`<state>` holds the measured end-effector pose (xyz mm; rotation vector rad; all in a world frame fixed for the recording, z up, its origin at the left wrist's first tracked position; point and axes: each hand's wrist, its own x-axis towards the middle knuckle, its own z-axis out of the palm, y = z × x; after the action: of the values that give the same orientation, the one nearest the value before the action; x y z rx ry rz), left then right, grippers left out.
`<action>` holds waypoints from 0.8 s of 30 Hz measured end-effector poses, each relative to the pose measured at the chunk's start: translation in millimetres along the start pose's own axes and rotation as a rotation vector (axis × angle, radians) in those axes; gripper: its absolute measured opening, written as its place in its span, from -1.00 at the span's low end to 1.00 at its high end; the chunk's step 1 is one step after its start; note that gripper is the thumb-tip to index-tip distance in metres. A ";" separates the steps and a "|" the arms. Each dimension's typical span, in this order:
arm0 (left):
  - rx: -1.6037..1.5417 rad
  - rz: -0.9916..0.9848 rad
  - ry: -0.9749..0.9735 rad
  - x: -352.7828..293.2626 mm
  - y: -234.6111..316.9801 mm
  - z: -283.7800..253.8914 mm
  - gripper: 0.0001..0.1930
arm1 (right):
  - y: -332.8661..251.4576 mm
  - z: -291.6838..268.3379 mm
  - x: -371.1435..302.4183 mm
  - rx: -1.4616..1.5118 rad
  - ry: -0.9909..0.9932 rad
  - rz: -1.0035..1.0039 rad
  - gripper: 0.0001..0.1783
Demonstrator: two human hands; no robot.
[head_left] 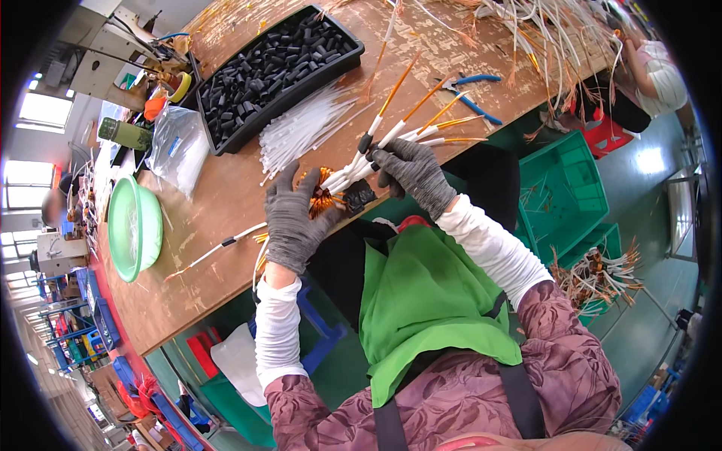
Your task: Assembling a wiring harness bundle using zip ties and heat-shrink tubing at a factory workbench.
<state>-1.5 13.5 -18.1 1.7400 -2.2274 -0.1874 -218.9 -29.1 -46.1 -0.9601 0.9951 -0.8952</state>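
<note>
My left hand (292, 224), in a grey knit glove, is closed around a copper wire coil (322, 198) at the table's near edge. From the coil a bundle of white-sleeved leads (346, 177) fans up and to the right, with orange-copper wire ends (396, 86) sticking out. My right hand (418, 174), gloved alike, pinches one of these leads beside my left hand. A black sleeve (365, 143) sits on a neighbouring lead, close to the right fingertips. Under the leads lies a small black block (359, 197), partly hidden. The fingers cover the exact grip point.
A black tray (282, 96) of short black tubes stands beyond my hands, with white cable ties (304, 126) beside it. Blue-handled pliers (475, 96) lie right. A green basin (135, 229) stands left. Loose wires (545, 30) cover the far right. Green crates (565, 192) stand below, right.
</note>
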 end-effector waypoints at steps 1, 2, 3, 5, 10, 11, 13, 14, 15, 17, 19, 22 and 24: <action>0.041 0.051 0.079 6.5 2.0 -1.5 -0.37 | -0.8 -1.0 -0.2 0.002 0.004 -0.003 -0.76; -0.035 0.119 0.141 15.4 9.1 -5.2 -0.54 | -0.3 -0.8 -0.7 0.010 -0.001 0.019 -0.76; -0.030 0.119 0.145 23.8 13.0 -2.0 -0.54 | -1.1 -0.5 -0.9 0.017 -0.007 0.039 -0.76; -0.273 0.148 0.129 41.5 19.6 6.5 -0.58 | -1.6 -1.1 -0.2 0.005 -0.007 0.045 -0.75; -0.613 0.102 0.037 63.9 31.0 33.1 -0.74 | -1.7 -3.8 -4.4 -0.061 -0.019 0.086 -0.73; -0.613 0.105 0.035 65.0 31.4 34.0 -0.74 | -0.3 -5.3 -4.5 -0.062 -0.018 0.086 -0.73; -0.721 -0.032 0.091 63.8 29.9 39.1 -0.79 | 3.2 -5.2 -3.8 -0.059 -0.005 0.081 -0.72; -0.805 -0.099 0.134 64.5 25.8 41.3 -0.82 | 4.9 -5.1 -3.6 -0.060 0.015 0.081 -0.72; -0.806 -0.100 0.128 62.2 24.4 45.0 -0.82 | 6.7 -4.8 -3.7 -0.061 0.035 0.082 -0.72; -1.096 -0.355 0.204 56.5 24.3 47.8 -0.78 | 9.8 -2.1 -3.8 -0.053 0.053 0.088 -0.72; -1.036 -0.316 0.205 58.5 20.2 50.8 -0.79 | 9.3 0.9 -4.7 -0.048 0.071 0.095 -0.71; -0.634 -0.094 0.237 59.4 9.2 53.6 -0.79 | 7.2 2.1 -12.3 0.092 0.131 -0.084 -0.70; -0.687 -0.117 0.220 58.4 11.8 53.9 -0.77 | 9.9 -11.4 -17.6 0.043 0.172 -0.033 -0.70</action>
<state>-42.2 -44.4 -56.3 1.4151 -1.6300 -0.6638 -233.2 -12.3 -53.5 -0.8758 1.1034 -1.0359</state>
